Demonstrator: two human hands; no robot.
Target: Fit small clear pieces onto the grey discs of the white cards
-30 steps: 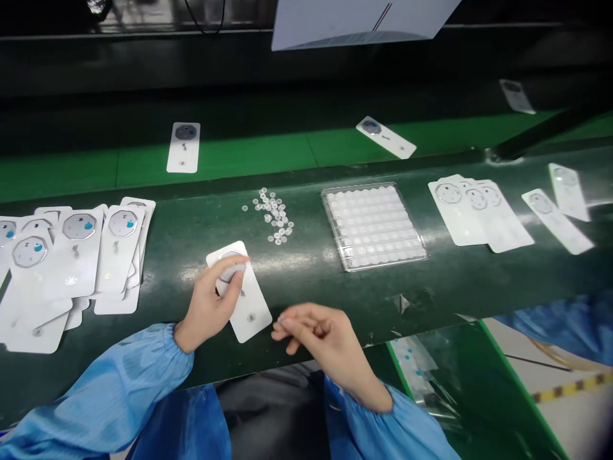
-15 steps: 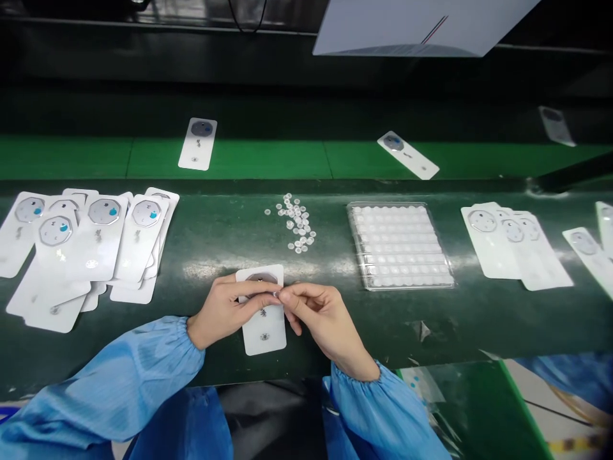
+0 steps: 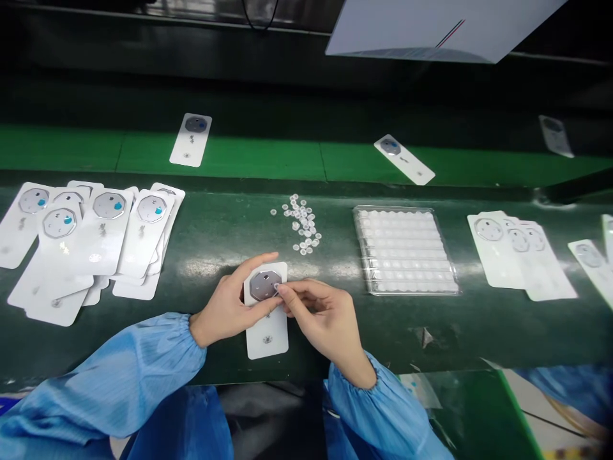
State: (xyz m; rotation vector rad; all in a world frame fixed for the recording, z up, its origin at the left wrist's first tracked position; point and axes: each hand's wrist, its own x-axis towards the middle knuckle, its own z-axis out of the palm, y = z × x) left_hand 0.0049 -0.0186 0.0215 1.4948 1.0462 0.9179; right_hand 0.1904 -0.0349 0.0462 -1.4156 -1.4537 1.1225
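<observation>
In front of me on the green bench lies a white card [image 3: 267,337] with a grey, silver-edged octagon [image 3: 263,285] near its top. My left hand [image 3: 234,303] rests at the card's left side with thumb and index finger spread. The thumb crosses the card below the octagon; the index finger reaches past the top edge. My right hand [image 3: 322,313] is closed in a pinch over the octagon's lower right part, holding a small clear disc [image 3: 276,287] between thumb and index finger. Beyond the hands is a loose scatter of small clear round discs [image 3: 306,225].
A clear tray [image 3: 407,252] with rows of white round pieces stands to the right. A heap of cards with blue dots [image 3: 103,236] lies left; more cards [image 3: 514,255] lie far right. Single cards [image 3: 190,140] rest on the green strip behind. A blue sleeve [image 3: 575,390] shows at lower right.
My left hand's fingers have parted from the right hand and spread around the card. The small disc is now in the right hand's pinch, over the octagon. The view has shifted slightly.
</observation>
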